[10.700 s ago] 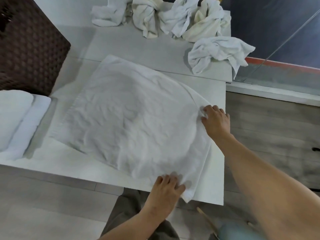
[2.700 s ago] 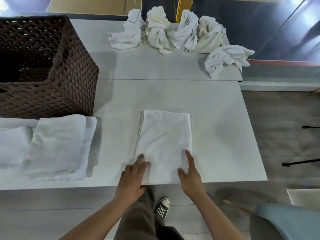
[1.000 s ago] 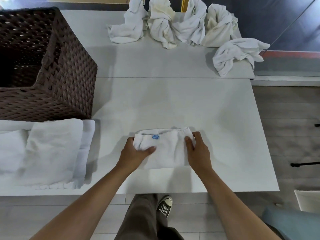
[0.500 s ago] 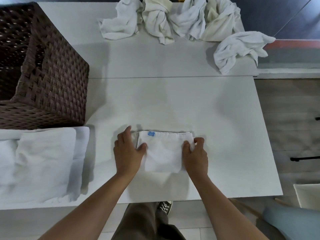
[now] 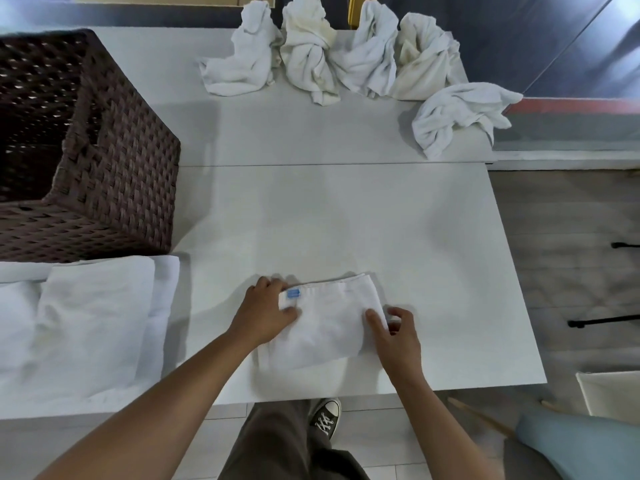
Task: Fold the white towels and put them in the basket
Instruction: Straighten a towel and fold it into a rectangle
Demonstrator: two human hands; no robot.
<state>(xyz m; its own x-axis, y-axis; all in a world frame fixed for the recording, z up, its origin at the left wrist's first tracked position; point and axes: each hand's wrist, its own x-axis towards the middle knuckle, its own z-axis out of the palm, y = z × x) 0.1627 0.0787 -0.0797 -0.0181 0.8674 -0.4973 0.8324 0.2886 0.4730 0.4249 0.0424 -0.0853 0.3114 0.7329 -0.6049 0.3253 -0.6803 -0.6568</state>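
A small folded white towel (image 5: 329, 323) with a blue label lies near the front edge of the white table (image 5: 346, 220). My left hand (image 5: 265, 308) grips its left end, thumb on top and fingers curled round the edge. My right hand (image 5: 394, 332) pinches its right end between thumb and fingers. The dark brown wicker basket (image 5: 114, 174) stands at the back left. Several crumpled white towels (image 5: 332, 53) lie in a row along the far edge, with one more (image 5: 453, 116) at the right corner.
A stack of folded white towels (image 5: 86, 320) lies at the front left, just in front of the basket. The table's right edge drops to a wooden floor. My legs and a shoe show below the front edge.
Both hands have shifted from pressing flat on the towel's sides to gripping its two ends. The towel now sits slightly tilted, its right side raised.
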